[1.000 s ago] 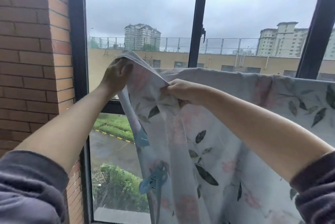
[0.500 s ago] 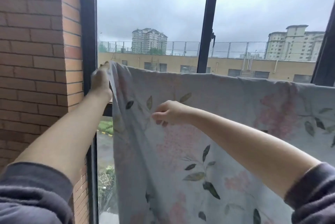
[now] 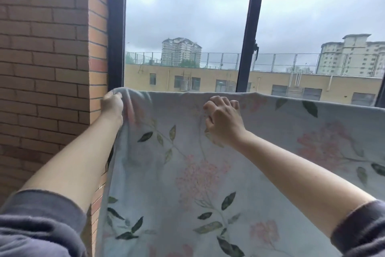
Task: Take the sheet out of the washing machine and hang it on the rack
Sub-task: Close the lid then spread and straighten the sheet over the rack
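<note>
A pale blue sheet [image 3: 208, 173] printed with pink flowers and dark green leaves hangs spread out in front of the window, its top edge running level from left to right. The rack under it is hidden by the cloth. My left hand [image 3: 111, 104] grips the sheet's upper left corner, next to the brick wall. My right hand [image 3: 223, 117] rests on the sheet just below the top edge, fingers curled loosely and apart, with no fold pinched between them.
A brick wall [image 3: 45, 69] stands close on the left. Black window frames [image 3: 115, 27] rise behind the sheet, with a handle on the middle post [image 3: 255, 48]. Buildings and grey sky lie beyond the glass.
The bunched left part of the sheet has been pulled out flat toward the wall. My left hand moved left with the corner; my right hand let go of its fold and rose to the top edge.
</note>
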